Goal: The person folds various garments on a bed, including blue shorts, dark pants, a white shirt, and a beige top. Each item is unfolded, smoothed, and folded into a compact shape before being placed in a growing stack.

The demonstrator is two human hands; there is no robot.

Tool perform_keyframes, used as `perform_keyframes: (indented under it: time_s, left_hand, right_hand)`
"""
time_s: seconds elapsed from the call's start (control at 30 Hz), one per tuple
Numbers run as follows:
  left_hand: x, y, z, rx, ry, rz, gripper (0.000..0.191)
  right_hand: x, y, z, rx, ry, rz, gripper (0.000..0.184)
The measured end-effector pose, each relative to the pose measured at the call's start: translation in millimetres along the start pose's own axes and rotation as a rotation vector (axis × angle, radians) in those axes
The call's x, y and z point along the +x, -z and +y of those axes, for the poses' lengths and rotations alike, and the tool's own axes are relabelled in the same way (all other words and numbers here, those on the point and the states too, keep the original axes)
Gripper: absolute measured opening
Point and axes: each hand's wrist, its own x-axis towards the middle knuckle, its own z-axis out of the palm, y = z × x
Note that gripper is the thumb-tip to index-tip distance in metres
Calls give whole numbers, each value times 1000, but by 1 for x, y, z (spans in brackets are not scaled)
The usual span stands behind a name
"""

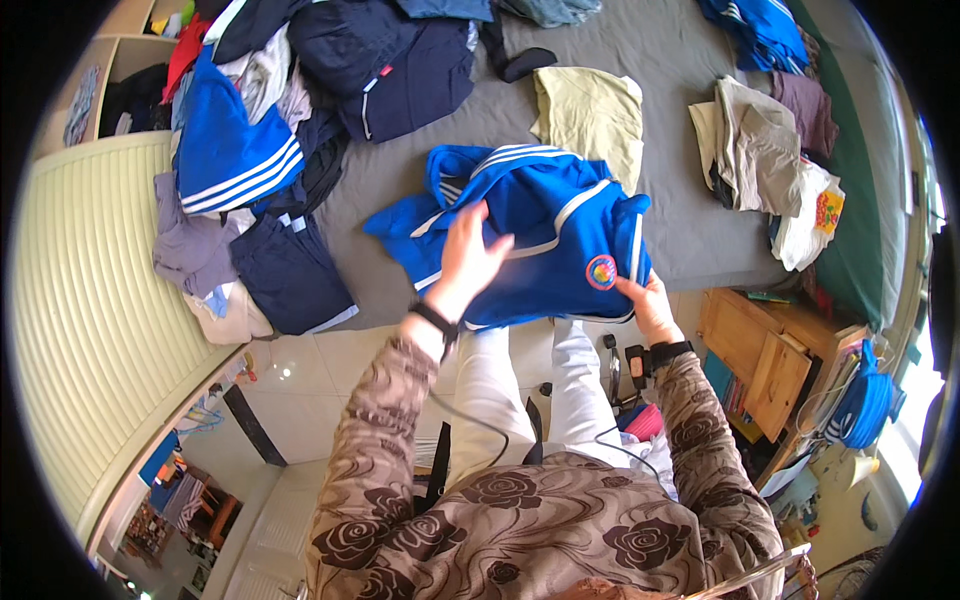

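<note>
A blue track jacket [525,232] with white stripes and a round colourful badge [601,272] lies bunched at the bed's near edge. At its right edge, beside the badge, my right hand [651,307] pinches the cloth between thumb and fingers. My left hand [469,259] is over the jacket's left part, thumb and fingers apart; it is slightly blurred, and whether it touches the cloth is unclear. Behind the jacket, partly covered by it, is a pale yellow garment [589,112] laid flat.
Piled clothes cover the bed's left side, among them a blue striped garment [236,150] and navy shorts [291,274]. Folded beige garments [754,150] and a white printed one [806,217] lie at right. A wooden cabinet [757,352] stands below them. Grey sheet [675,225] shows between.
</note>
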Motion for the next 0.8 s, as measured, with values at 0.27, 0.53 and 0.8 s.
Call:
perform_keyframes:
  time_s: [0.27,0.53,0.8]
  left_hand:
    - [140,-64,38,182,53,-1133,105]
    - [132,104,142,-766,226,-275,27]
    - [139,323,384,-348,-388,-162,57]
  right_hand:
    - [-74,0,-66,-695,677,-391,22]
    - [-127,64,-207,-448,630,121,27]
    - [-189,48,-415,-604,1314,337,31]
